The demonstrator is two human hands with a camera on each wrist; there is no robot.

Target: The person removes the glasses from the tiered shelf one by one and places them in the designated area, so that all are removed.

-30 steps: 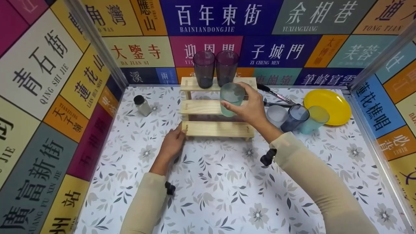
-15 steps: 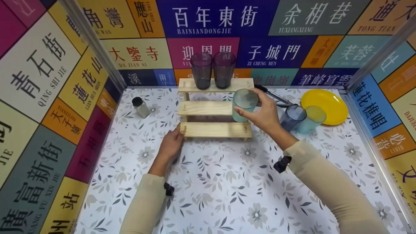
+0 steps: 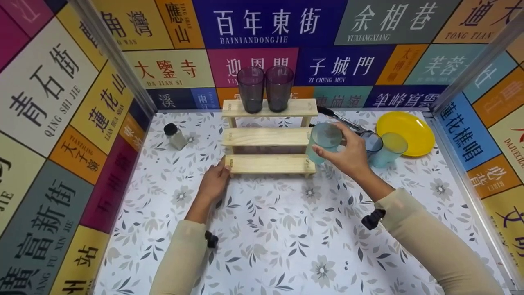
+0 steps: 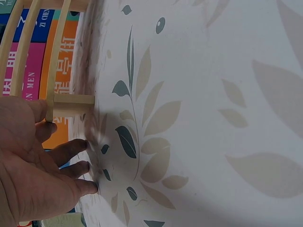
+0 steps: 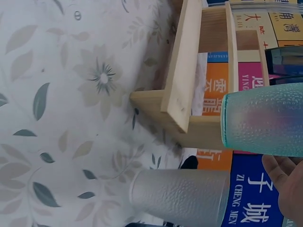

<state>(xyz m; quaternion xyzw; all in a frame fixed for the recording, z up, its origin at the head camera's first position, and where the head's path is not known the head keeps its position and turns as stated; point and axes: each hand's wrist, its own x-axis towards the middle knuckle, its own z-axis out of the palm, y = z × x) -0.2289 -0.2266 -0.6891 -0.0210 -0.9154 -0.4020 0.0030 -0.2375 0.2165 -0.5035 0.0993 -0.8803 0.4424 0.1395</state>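
Observation:
My right hand [image 3: 351, 152] grips a teal textured drinking glass [image 3: 323, 145] just off the right end of a three-step wooden rack [image 3: 270, 164]. In the right wrist view, the teal glass [image 5: 262, 120] is held above the table, its lower end level with the rack's boards. My left hand [image 3: 213, 182] pinches the left end of the rack's lowest board; in the left wrist view, thumb and index finger meet at the board end and the other fingers [image 4: 71, 152] spread toward the table. Two purple glasses [image 3: 251, 91] stand on the top step.
A frosted clear glass [image 5: 177, 196] stands beside the rack. Right of it are a dark blue glass [image 3: 373, 141], another teal glass [image 3: 389, 151] and a yellow plate [image 3: 421, 133]. A black-handled utensil [image 3: 342, 118] lies behind them. A black-capped bottle [image 3: 176, 137] stands left.
My right hand has carried the teal glass right and toward me, from in front of the upper steps to beside the rack's right end. The left hand has stayed at the rack.

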